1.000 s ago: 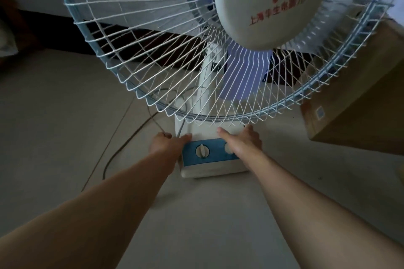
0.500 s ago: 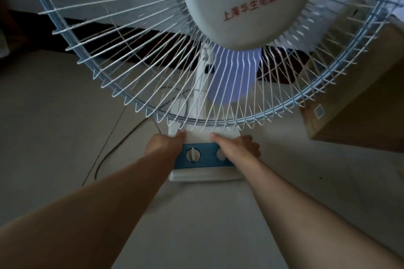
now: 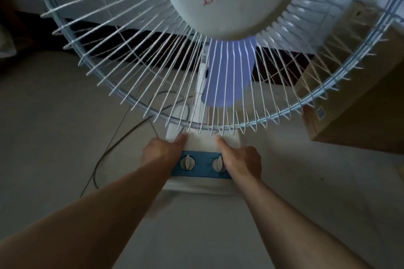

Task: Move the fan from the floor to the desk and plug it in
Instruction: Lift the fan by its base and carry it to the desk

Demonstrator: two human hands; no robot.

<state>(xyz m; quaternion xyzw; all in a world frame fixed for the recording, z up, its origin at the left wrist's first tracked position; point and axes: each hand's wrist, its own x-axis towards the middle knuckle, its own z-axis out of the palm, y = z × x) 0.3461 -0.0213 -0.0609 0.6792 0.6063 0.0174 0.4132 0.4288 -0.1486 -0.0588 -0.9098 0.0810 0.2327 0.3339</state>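
Note:
A white fan point(image 3: 231, 0) with a blue-rimmed wire cage and blue blades fills the upper view. Its white base point(image 3: 205, 140) carries a blue panel with two white knobs. My left hand point(image 3: 158, 152) grips the base's left side, thumb on top. On the base's right side my right hand point(image 3: 240, 160) holds on, thumb on top, partly covering the right knob. The fan's dark cord point(image 3: 113, 148) trails over the floor to the left. Whether the base still touches the floor cannot be told.
A cardboard box point(image 3: 358, 102) stands close on the right, partly behind the cage. Pale floor point(image 3: 54, 116) spreads left and toward me. A dark gap under furniture point(image 3: 135, 43) runs along the back. No desk is in view.
The fan has come closer and looms larger, its hub shifted right and up. Both hands have slid further onto the base's sides, thumbs now on top.

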